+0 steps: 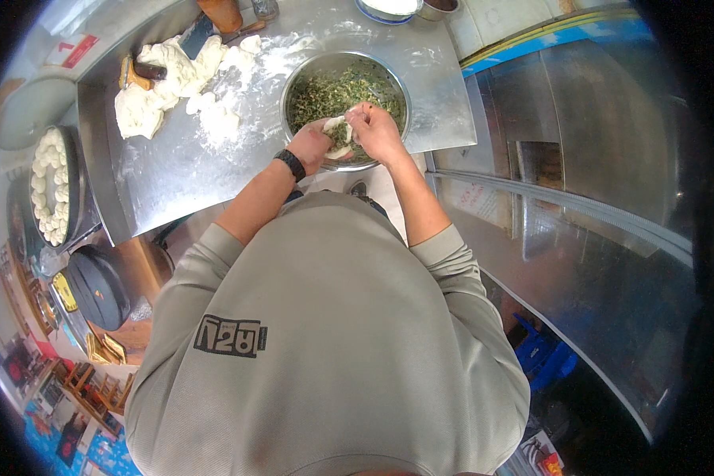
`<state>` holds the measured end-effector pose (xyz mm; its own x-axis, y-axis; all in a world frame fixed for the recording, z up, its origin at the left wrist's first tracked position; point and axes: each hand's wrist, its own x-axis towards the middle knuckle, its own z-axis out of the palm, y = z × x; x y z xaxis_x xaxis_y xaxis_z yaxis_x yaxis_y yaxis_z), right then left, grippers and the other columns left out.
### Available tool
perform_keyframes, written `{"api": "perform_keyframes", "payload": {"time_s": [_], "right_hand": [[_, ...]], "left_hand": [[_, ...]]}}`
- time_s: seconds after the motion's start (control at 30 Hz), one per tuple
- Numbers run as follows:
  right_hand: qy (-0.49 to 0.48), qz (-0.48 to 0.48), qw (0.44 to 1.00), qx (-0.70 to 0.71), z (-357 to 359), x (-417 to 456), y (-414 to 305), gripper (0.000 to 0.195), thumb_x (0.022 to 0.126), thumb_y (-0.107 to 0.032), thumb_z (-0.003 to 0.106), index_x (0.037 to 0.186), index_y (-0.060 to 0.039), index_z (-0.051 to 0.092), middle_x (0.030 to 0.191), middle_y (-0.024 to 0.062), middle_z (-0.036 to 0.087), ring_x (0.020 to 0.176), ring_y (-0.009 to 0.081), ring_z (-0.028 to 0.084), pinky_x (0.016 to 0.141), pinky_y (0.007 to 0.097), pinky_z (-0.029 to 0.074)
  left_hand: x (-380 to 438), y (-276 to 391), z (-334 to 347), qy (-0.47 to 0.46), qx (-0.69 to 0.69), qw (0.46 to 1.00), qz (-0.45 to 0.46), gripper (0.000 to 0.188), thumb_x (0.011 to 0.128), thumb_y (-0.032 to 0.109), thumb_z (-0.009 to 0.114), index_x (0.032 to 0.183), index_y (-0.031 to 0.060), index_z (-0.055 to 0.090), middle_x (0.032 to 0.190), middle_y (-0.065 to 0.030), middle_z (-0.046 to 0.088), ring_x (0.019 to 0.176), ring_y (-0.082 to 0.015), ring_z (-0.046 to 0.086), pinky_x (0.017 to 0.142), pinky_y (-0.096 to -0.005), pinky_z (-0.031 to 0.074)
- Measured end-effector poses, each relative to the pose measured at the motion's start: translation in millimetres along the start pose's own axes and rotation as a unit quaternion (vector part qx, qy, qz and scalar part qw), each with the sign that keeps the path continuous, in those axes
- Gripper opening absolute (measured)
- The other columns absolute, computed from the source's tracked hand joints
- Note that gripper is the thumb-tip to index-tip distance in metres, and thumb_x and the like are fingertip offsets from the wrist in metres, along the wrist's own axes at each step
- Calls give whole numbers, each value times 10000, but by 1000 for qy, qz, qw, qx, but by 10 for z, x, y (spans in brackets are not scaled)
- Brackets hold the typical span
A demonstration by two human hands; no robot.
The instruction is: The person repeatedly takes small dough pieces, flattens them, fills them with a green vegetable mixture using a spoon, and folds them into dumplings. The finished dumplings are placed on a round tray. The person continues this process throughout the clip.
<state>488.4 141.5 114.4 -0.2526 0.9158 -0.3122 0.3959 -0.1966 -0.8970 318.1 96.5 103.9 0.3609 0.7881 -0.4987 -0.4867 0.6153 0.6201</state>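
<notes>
Over the near part of a steel mixing bowl [285,98], my left hand [311,146] supports a dough wrapper [337,153] with green filling on it. The thumb and fingers of my right hand [373,128] pinch the wrapper's upper edge. Chopped green and pale filling [327,89] lies in the bowl below both hands. Part of the wrapper is hidden by my fingers. A black watch sits on my left wrist.
Floured dough [181,68] lies at the left of the steel worktable [172,172], with a dough scraper [196,37] and a wooden-handled tool [135,74] on it. A round pan [71,190] of dough pieces stands farther left. A steel cabinet [607,131] is at the right.
</notes>
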Motion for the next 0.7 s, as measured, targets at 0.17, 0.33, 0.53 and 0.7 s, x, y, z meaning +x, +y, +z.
{"api": "perform_keyframes", "payload": {"time_s": [0.17,0.33,0.53,0.7], "right_hand": [[-48,-38,995,-79,-46,-55,-94,208,936,-225,665,955,-18,662,788,140,682,731,266,658,710,375,513],[-22,-82,993,-84,18,-84,-71,210,930,-230,660,935,-19,654,822,169,684,771,330,663,724,392,521],[29,-66,986,-150,-34,-85,36,215,920,-227,669,902,-15,638,827,175,676,788,324,672,722,400,522],[63,-53,991,-109,-109,-192,-299,204,927,-203,652,891,-3,633,786,180,662,770,329,684,719,416,524]], "left_hand": [[-4,30,-1,16,20,999,-36,436,857,-170,435,1237,-9,576,1193,-128,649,1051,-245,670,917,-408,606],[38,102,60,16,87,994,-66,396,878,-119,444,1234,-4,574,1174,-131,652,1038,-251,676,906,-418,603],[97,67,-184,-103,-70,986,-109,416,960,40,515,1372,5,467,1312,-142,580,1173,-272,613,1028,-474,521],[100,-13,-112,-89,-186,978,-41,397,996,25,467,1392,42,464,1324,-129,572,1220,-276,580,1051,-508,506]]}}
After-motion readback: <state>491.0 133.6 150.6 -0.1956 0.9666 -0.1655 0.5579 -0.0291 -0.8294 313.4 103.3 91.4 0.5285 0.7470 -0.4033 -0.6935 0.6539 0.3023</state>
